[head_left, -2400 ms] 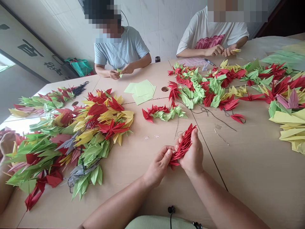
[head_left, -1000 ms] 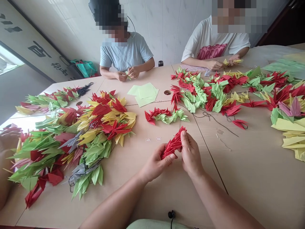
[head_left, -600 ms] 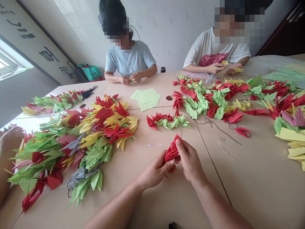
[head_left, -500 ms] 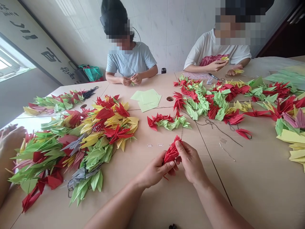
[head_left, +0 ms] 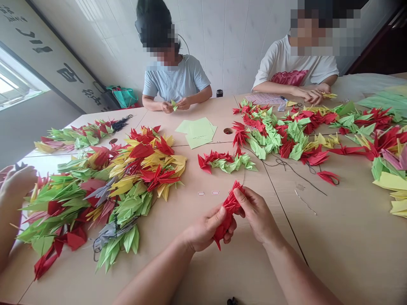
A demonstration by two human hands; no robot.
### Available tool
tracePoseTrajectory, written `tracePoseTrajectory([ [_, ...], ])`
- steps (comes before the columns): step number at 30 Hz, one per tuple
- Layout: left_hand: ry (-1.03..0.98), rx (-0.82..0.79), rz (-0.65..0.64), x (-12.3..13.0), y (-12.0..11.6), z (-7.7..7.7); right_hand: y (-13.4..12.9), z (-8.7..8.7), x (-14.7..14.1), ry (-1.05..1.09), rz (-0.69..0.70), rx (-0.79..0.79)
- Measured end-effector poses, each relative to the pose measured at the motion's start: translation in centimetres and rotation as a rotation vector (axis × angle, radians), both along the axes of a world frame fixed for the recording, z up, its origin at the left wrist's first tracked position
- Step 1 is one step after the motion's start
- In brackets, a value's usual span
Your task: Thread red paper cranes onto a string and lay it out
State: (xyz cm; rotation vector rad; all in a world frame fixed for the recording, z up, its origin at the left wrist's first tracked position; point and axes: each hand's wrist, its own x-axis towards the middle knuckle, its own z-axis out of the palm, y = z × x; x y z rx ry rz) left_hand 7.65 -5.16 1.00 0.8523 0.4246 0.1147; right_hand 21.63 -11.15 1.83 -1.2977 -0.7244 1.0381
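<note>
Between my two hands is a bunch of red folded paper cranes (head_left: 225,222), pressed close together and slanting over the table. My left hand (head_left: 205,228) wraps around its lower part, thumb on top. At the upper end, my right hand (head_left: 254,209) pinches the bunch between thumb and fingers. A thin thread runs up from its tip toward a short red and green crane string (head_left: 227,162) lying just beyond. Two small pale paper-like pieces (head_left: 208,193) lie left of the bunch.
A big heap of coloured cranes (head_left: 127,178) covers the left side. More crane strings (head_left: 273,131) and loose black cord spread at right, near a needle-like piece (head_left: 305,202). Green paper sheets (head_left: 200,133) lie mid-table. Two people sit opposite; another person's hand (head_left: 19,180) is at far left.
My left hand has shifted down along the red bunch, so more of its lower end shows. The person at far right has lowered a hand to the table.
</note>
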Motion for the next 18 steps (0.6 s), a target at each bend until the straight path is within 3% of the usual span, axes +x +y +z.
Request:
tracePoseTrajectory([
  [8,0.074,-0.073,0.013,0.33,-0.06,0.13,-0.14,0.24,0.00,-0.007,0.058,0.021],
  [18,0.037,-0.008,0.025,0.45,0.20,0.27,-0.45,0.61,0.66,0.096,0.135,0.003],
])
